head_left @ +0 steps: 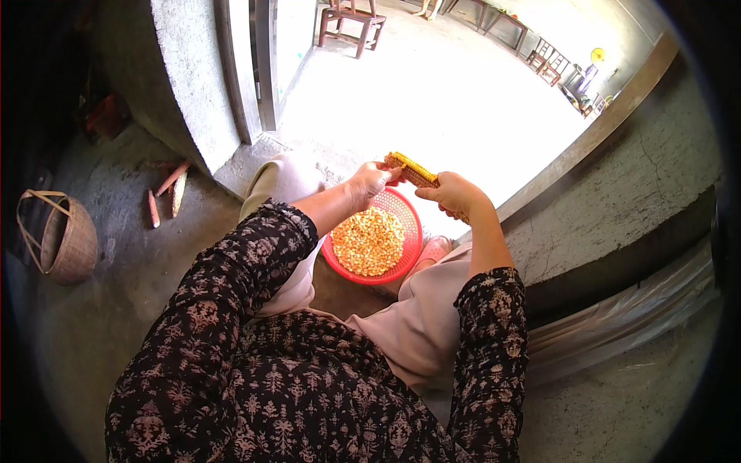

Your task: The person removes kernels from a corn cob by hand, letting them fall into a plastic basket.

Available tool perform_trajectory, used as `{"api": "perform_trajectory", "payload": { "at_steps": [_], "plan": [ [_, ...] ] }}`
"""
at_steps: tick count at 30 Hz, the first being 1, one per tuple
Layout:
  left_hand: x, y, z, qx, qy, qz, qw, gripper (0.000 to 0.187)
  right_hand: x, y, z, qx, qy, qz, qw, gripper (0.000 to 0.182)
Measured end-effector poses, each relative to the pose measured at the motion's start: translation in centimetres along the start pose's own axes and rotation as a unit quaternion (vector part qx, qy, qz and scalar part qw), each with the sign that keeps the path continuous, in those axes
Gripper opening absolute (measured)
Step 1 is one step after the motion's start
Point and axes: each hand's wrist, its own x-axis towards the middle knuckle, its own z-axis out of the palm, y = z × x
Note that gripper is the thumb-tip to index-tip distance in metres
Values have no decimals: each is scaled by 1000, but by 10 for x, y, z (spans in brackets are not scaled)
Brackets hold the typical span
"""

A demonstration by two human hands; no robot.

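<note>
A corn cob, partly covered with yellow kernels and partly bare, is held up between my two hands. My right hand is wrapped round its right end. At the other end my left hand is closed, with fingers and thumb pressed against the cob. Just below my hands stands a red plastic basket with loose yellow kernels in it, between my legs.
Several bare cobs lie on the floor at the left, near a wicker basket with a handle. A wooden stool stands beyond the doorway. A wall rises at the right. A person's feet show at the top.
</note>
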Motion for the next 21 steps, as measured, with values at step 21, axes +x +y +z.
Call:
{"api": "perform_trajectory", "payload": {
  "at_steps": [21],
  "plan": [
    [-6,5,4,-33,7,-40,999,29,3,-2,2,-43,-8,0,999,30]
  ]
}}
